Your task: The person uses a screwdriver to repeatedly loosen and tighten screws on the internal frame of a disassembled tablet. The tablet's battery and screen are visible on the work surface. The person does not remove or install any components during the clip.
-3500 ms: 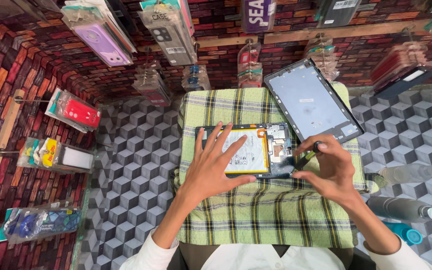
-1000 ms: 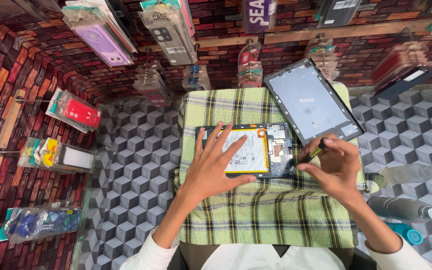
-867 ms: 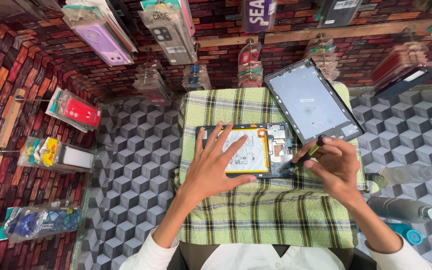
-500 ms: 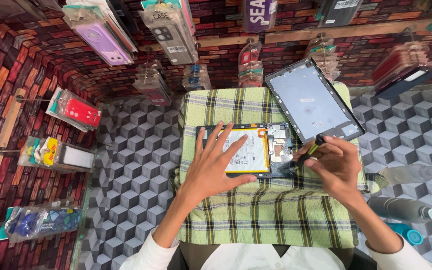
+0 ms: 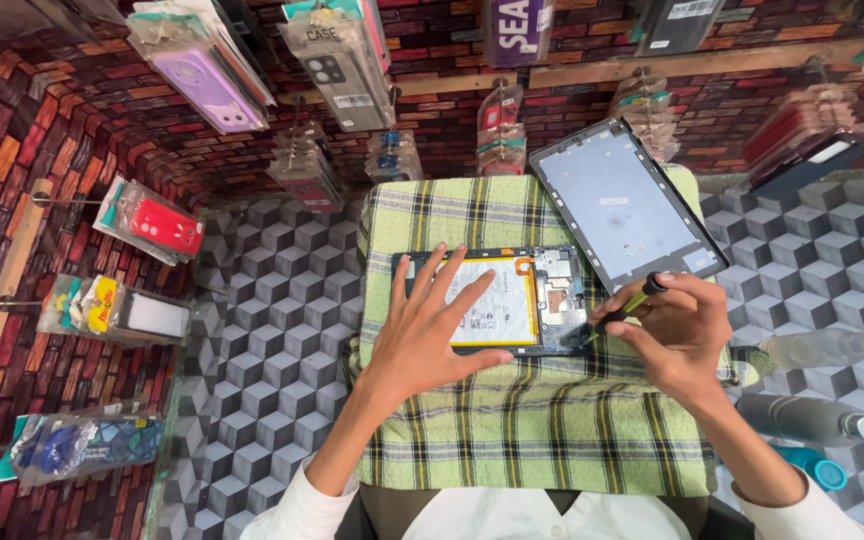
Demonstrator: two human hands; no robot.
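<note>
Here, left hand [image 5: 430,335] lies flat w/ fingers spread wide on the opened tablet [image 5: 492,302], gripping nothing. Tablet sits mid green plaid cloth [image 5: 512,430]. Right hand [image 5: 680,335] pinches a screwdriver [image 5: 620,311], tip at tablet's right edge by circuit board. Detached back cover [image 5: 620,200] lies just beyond, top right.

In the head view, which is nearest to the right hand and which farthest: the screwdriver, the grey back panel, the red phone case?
1. Screwdriver: held in the right hand.
2. Grey back panel: on the cloth, just beyond that hand.
3. Red phone case: hanging far to the left.
</note>
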